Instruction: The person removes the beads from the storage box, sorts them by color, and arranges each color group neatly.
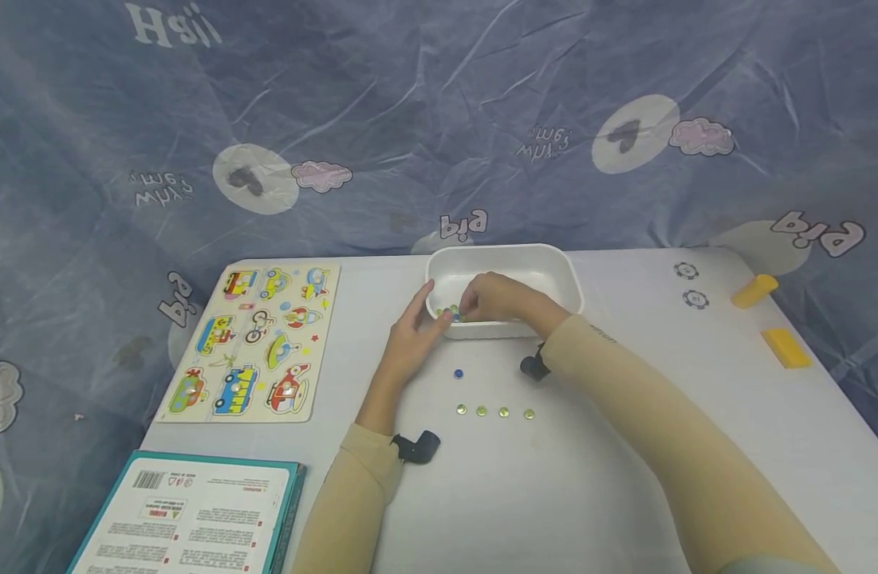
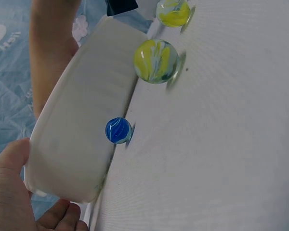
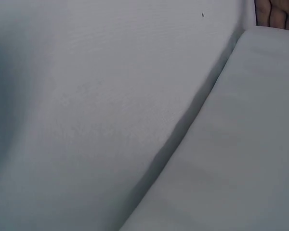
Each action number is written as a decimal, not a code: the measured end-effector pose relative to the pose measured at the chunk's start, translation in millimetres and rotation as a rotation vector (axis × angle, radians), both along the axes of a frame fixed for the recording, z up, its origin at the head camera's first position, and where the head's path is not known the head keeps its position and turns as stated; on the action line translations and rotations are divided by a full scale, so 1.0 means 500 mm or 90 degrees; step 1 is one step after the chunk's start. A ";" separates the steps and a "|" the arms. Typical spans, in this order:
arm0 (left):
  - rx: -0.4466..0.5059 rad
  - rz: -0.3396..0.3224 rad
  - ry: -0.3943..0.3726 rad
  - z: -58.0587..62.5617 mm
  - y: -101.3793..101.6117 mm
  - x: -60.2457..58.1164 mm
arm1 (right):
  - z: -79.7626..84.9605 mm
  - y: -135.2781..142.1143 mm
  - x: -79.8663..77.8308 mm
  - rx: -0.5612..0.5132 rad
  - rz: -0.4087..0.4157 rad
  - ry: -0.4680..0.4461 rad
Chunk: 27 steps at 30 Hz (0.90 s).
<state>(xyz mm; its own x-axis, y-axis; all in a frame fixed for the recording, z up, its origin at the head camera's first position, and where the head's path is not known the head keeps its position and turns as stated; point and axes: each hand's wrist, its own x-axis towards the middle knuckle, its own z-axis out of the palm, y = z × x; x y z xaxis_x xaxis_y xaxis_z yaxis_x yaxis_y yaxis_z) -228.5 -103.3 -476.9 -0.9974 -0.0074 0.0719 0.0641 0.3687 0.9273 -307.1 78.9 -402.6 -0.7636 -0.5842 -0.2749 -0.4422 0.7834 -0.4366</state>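
Observation:
A white tray (image 1: 510, 329) stands at the back of the table, with several small glass marbles (image 1: 449, 312) in its left end. My left hand (image 1: 407, 341) holds the tray's near left corner, thumb at the near rim and fingers along the left end. Inside the tray, my right hand (image 1: 498, 296) reaches down at the marbles with bent fingers; its fingertips are hidden, so whether it pinches one is unclear. In front of the tray lies a blue marble (image 1: 458, 373). Nearer still, several yellow-and-clear marbles form a row, one being this yellow marble (image 2: 156, 61).
On the left lie a puzzle board (image 1: 252, 343) with vehicle pictures and a teal-edged box (image 1: 194, 510). Two round patterned discs (image 1: 686, 271), a yellow cylinder (image 1: 754, 292) and a yellow block (image 1: 786, 348) sit at the right. A patterned blue sheet (image 1: 410, 119) hangs behind the table.

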 end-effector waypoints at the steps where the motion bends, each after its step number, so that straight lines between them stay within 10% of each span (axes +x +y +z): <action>1: -0.001 0.002 0.000 0.000 0.001 0.000 | -0.001 0.000 -0.001 0.003 0.004 0.008; 17: -0.005 0.002 -0.007 0.004 0.001 0.005 | 0.020 0.043 0.007 -0.081 0.025 0.191; 27: -0.010 0.005 -0.007 0.003 0.003 0.004 | 0.061 0.100 0.070 -0.153 -0.022 0.211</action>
